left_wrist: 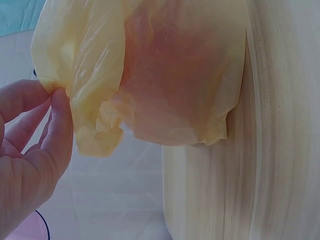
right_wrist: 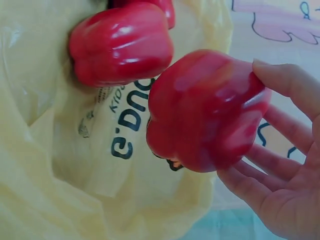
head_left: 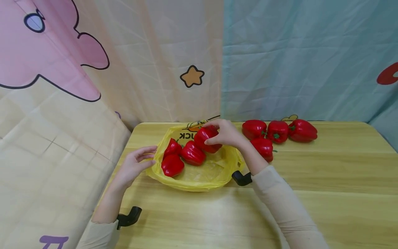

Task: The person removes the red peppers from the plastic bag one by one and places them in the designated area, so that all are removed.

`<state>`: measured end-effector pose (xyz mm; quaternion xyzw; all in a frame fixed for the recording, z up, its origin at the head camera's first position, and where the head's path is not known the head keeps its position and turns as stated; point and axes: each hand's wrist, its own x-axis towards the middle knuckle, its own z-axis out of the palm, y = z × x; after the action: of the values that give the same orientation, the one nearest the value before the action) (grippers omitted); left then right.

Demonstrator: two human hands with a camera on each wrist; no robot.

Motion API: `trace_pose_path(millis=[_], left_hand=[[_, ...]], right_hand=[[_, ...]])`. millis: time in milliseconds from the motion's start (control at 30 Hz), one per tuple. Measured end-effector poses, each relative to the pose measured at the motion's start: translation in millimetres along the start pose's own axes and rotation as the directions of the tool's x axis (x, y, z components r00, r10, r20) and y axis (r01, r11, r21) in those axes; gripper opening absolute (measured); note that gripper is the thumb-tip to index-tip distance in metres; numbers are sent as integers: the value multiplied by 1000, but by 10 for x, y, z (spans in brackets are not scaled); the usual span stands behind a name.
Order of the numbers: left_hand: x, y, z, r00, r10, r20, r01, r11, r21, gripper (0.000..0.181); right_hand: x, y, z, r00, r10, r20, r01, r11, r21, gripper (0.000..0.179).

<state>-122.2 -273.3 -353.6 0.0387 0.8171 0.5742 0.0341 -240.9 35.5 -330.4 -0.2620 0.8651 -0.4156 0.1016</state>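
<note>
A yellow plastic bag lies spread wide on the table, its mouth facing up. Inside it are several red bell peppers, grouped toward the left. My right hand grips another red bell pepper over the back right part of the bag, thumb on one side and fingers on the other. At the bag's left edge is my left hand; the left wrist view shows its thumb and finger pinching the thin yellow plastic. Printed lettering shows on the bag's inner wall.
To the right of the bag sit several more red bell peppers, near the back edge of the wooden table. Behind the table hangs a printed curtain. A black wrist mount sticks out from each forearm.
</note>
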Motion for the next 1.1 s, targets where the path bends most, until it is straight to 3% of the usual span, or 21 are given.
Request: trace_pose_path(millis=[267, 500, 1100], left_hand=[[-12, 12, -5, 1000, -11, 3, 11, 1000, 8, 46], [-9, 20, 1, 1000, 6, -1, -6, 1000, 12, 45], [-17, 6, -11, 1000, 4, 25, -5, 999, 38, 46]], right_hand=[[-100, -43, -144, 999, 34, -3, -34, 995, 89, 56], [-239, -91, -314, 999, 16, -35, -12, 994, 110, 55], [-694, 54, -839, 985, 103, -136, -77, 980, 183, 56]])
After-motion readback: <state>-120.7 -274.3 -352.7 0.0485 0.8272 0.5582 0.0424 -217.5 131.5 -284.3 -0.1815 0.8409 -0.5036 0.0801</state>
